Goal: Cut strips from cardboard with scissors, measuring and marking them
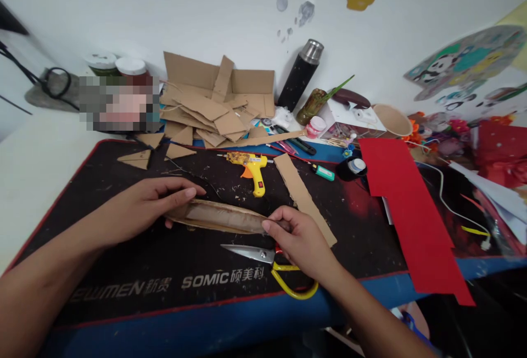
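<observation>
We see both hands closed on a shallow cardboard trough (224, 216), which is held over the middle of the black desk mat (197, 251): the left hand (154, 201) grasps its left end with the thumb on top, and the right hand (297, 234) pinches its right end. Both ends are covered by the fingers, so we cannot make out how they are finished. Below, the scissors (255, 253) lie with blades pointing left, their yellow-and-red handles partly hidden by the right hand. Both forearms are cut off by the frame. At the back left, a pixelated patch (119, 104) masks something in front of two white-lidded jars (132, 67); the heaped cardboard scraps (222, 111) overlap too much for us to count. Things under the desk edge at lower right are too dark to identify, and the panda wall decal (442, 67) is only partly legible as shapes. On the mat we read "SOMIC硕美科" and, beside it, "EWMEN 新贵", the start of that word running behind the left forearm. Any markings on the yellow glue gun (257, 174) and the label on the teal lighter (323, 172) are too small for us to read.
</observation>
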Demonstrator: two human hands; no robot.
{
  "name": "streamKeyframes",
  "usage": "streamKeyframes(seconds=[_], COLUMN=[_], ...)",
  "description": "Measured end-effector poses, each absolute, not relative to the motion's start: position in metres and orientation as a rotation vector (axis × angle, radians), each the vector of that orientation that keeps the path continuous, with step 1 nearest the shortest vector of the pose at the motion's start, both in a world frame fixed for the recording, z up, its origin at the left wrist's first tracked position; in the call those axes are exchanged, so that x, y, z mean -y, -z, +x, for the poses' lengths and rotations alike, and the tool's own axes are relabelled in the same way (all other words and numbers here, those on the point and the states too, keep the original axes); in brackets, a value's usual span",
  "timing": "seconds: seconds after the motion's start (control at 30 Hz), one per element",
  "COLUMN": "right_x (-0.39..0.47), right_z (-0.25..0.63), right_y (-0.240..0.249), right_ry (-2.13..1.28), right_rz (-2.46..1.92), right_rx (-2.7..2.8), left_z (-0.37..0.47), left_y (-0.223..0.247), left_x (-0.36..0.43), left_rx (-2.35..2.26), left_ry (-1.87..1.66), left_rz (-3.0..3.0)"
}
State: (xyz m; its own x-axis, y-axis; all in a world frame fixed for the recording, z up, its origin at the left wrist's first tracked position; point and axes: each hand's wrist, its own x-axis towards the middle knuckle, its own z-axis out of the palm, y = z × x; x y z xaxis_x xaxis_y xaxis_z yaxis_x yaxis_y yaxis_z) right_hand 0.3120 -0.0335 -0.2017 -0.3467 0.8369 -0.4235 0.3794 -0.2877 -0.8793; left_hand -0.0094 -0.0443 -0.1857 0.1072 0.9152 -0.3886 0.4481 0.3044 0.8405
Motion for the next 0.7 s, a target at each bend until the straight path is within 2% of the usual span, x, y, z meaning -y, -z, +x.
streamKeyframes(seconds=[0.3,0.7], right_x=[0.036,0.044], right_z=[0.311,0.311], right_y=[0.202,0.197], right_ry=[-1.645,-1.737], right_rz=[-1.502,-1.393], right_rx=[1.583,1.437], left_z=[-0.025,-0.020], left_y=[0.181,0.175], left_x=[0.049,0.051], left_rx=[-1.390,-1.352], left_ry=[-0.726,-0.753], left_rz=[1.099,1.136])
